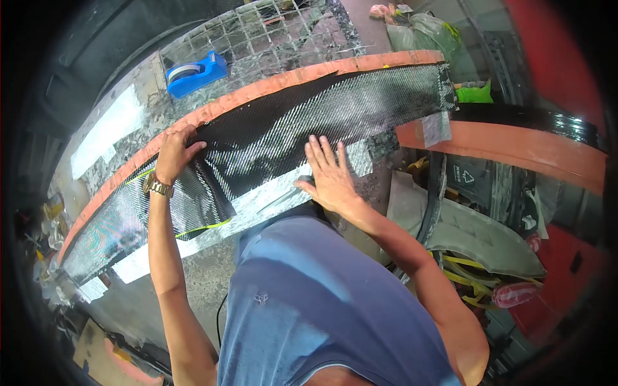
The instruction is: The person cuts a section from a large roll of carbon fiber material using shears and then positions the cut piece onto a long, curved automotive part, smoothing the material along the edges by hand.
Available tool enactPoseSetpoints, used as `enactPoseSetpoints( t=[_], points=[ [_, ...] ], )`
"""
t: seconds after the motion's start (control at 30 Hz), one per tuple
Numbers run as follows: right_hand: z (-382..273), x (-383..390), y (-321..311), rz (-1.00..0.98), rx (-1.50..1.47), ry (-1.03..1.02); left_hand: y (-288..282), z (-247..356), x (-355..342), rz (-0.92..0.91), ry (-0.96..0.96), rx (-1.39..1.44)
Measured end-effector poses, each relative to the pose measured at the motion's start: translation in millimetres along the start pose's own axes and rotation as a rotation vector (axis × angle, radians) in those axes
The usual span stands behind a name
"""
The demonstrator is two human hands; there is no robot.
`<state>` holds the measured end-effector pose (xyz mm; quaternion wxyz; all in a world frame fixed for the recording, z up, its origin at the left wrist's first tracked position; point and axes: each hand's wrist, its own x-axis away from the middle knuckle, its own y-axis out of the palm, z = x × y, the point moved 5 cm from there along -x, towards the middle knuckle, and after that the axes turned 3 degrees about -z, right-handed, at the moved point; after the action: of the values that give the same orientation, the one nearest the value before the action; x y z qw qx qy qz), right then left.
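Note:
A long, curved orange mould (270, 85) crosses in front of me, with black woven carbon fibre cloth (257, 138) lying along it. The cloth is rippled in the middle, and its left part lies folded or overlapped, with a yellow thread (203, 228) along an edge. At the far edge of the cloth, my left hand (177, 153) has its fingers bent and closed on the cloth, the thumb pointing right. My right hand (329, 175) lies flat near the cloth's near edge, fingers stretched out and slightly spread. Silvery tape or film (273, 196) runs under that near edge.
A blue tape dispenser (196, 74) stands beyond the mould on the worktable, near a wire grid (270, 35). Another orange curved piece (508, 151) with a black wrapped edge extends to the right. Below it are a grey curved panel (483, 241) and yellow strips (467, 276).

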<state>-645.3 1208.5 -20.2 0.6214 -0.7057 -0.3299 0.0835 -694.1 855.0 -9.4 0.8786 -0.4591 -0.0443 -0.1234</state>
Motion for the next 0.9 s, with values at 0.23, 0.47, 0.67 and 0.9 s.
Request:
enactPoseSetpoints(
  t=[0.23,0.47,0.67,0.9],
  points=[
    [-58,-7,10,-0.003,-0.032,-0.156,-1,-4,1,0.009,0.006,-0.018],
    [-31,27,-39,0.168,-0.239,-0.047,-15,17,8,0.151,0.125,-0.062],
    [25,71,-19,0.251,-0.096,-0.011,-15,10,15,0.187,0.027,0.073],
    [21,65,-12,0.246,0.109,-0.149,-44,34,56,0.457,0.12,0.081]
  ],
)
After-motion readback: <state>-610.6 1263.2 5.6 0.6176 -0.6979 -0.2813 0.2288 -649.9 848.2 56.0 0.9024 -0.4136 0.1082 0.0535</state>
